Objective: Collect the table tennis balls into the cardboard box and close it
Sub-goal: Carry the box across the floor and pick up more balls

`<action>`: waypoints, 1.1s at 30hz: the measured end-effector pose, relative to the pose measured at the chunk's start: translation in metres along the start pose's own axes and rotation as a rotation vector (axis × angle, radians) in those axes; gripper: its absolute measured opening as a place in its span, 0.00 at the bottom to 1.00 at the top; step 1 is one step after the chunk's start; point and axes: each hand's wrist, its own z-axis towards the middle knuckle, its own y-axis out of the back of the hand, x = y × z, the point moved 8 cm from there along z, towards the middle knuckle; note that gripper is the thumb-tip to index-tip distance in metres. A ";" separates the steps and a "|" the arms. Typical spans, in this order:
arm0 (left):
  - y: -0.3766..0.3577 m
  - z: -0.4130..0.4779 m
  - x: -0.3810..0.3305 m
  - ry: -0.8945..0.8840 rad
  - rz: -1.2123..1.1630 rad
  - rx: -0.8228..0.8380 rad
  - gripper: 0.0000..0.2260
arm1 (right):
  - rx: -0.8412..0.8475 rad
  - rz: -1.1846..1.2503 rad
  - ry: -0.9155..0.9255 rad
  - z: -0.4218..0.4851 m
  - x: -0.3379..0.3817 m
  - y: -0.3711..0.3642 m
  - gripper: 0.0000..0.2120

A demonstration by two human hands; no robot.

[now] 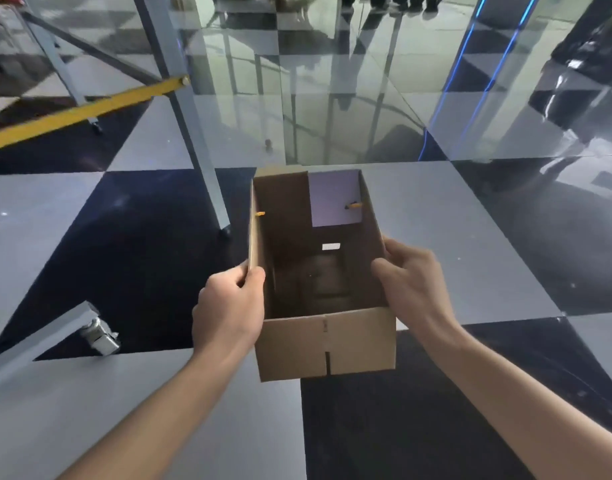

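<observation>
A brown cardboard box (pixel 323 344) is held in front of me above a black and grey checkered floor, its top open and its inside bare. My left hand (pixel 228 313) grips the box's left wall, thumb inside the rim. Over the right wall curls my right hand (pixel 410 285), thumb inside as well. A pale sheet lines part of the far inner wall. Small orange pegs stick through both side walls near the far end. No table tennis ball shows anywhere in the view.
A grey metal leg (pixel 207 174) of a frame slants down to the floor just left of the box. A castor wheel (pixel 101 336) on another grey bar sits at lower left. A yellow bar (pixel 79 114) crosses the upper left. Glass panels stand beyond the box.
</observation>
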 end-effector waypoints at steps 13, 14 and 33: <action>0.106 -0.061 -0.265 -0.133 0.106 0.113 0.18 | -0.064 -0.028 -0.073 -0.025 0.219 0.192 0.18; 0.107 -0.062 -0.281 -0.135 0.110 0.112 0.18 | -0.066 -0.030 -0.079 -0.021 0.231 0.205 0.17; 0.063 0.000 -0.484 -0.092 0.089 0.088 0.12 | -0.065 -0.046 -0.076 0.131 0.333 0.331 0.18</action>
